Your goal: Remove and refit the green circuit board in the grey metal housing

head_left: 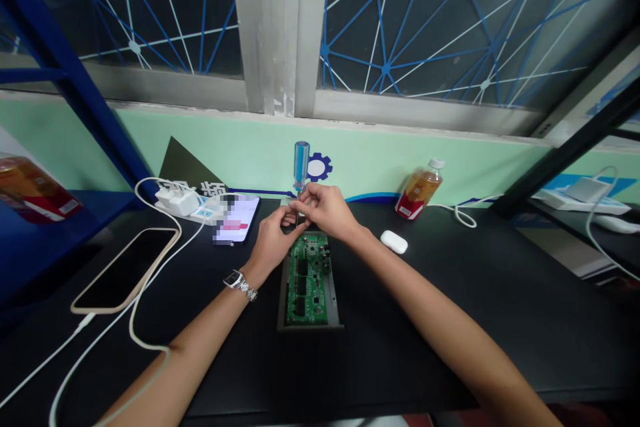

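both hands [300, 217] grasp the upright screwdriver [301, 170] at the circuit board's [310, 279] far edge; bare table [475, 307] right.

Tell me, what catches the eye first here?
A blue screwdriver stands upright at the centre, its shaft pinched by the right hand, with the left hand close against it. Under them lies a green circuit board. A phone lies at left, a bottle at right.

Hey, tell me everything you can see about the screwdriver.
The screwdriver stands upright, tip down at the far end of the green board. Its handle looks like clear blue plastic and sticks up free above the fingers. The right hand and left hand pinch its shaft, hiding most of it.
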The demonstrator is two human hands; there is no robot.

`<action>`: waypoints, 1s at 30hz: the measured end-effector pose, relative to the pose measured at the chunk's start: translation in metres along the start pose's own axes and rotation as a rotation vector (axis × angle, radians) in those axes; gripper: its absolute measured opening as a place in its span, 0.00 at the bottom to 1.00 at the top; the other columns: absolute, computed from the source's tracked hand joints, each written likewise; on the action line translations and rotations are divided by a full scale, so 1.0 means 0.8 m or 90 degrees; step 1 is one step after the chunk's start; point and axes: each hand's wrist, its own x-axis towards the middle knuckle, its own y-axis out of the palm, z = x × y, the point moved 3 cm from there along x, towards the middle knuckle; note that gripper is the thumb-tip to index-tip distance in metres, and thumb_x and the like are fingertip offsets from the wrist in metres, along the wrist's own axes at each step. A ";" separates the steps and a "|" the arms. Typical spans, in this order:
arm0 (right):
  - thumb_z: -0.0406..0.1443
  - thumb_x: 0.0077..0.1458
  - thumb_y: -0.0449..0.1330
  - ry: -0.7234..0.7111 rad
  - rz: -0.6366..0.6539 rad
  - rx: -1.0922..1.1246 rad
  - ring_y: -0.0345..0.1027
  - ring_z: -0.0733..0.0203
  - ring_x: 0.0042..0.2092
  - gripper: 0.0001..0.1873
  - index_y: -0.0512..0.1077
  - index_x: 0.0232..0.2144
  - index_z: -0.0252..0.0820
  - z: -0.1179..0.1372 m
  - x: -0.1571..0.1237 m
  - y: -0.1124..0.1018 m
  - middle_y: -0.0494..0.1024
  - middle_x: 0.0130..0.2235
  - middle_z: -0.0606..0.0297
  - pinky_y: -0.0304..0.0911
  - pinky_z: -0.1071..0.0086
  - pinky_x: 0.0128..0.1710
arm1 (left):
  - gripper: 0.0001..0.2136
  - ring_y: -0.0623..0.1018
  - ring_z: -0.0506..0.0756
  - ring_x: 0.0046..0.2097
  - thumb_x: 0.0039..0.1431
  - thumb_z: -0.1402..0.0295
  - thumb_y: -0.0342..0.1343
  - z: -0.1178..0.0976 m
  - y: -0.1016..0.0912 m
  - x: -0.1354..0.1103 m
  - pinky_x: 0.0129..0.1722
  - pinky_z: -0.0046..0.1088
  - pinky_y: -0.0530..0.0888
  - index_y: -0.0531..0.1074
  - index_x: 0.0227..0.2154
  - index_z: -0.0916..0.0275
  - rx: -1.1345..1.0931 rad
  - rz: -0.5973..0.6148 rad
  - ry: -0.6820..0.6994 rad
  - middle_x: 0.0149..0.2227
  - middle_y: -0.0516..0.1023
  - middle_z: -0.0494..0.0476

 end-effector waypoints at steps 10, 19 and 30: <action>0.47 0.53 0.65 0.012 -0.092 -0.078 0.71 0.61 0.30 0.16 0.69 0.28 0.43 -0.001 -0.001 0.007 0.78 0.29 0.65 0.63 0.69 0.31 | 0.13 0.77 0.53 0.30 0.53 0.57 0.65 0.016 0.006 0.001 0.33 0.28 0.73 0.73 0.28 0.63 -0.144 -0.019 -0.060 0.28 0.79 0.53; 0.43 0.58 0.60 0.055 0.131 0.172 0.73 0.65 0.28 0.17 0.73 0.45 0.38 0.002 0.001 0.000 0.80 0.43 0.57 0.68 0.70 0.27 | 0.13 0.82 0.60 0.43 0.60 0.59 0.59 0.018 -0.004 0.007 0.47 0.35 0.76 0.80 0.38 0.63 -0.219 0.127 -0.054 0.39 0.84 0.59; 0.39 0.57 0.61 0.026 0.089 0.126 0.69 0.66 0.27 0.10 0.75 0.35 0.37 0.000 0.003 -0.002 0.80 0.32 0.62 0.65 0.71 0.29 | 0.13 0.80 0.58 0.44 0.65 0.61 0.52 0.003 -0.004 0.003 0.47 0.33 0.74 0.77 0.44 0.62 -0.144 0.180 0.025 0.43 0.82 0.59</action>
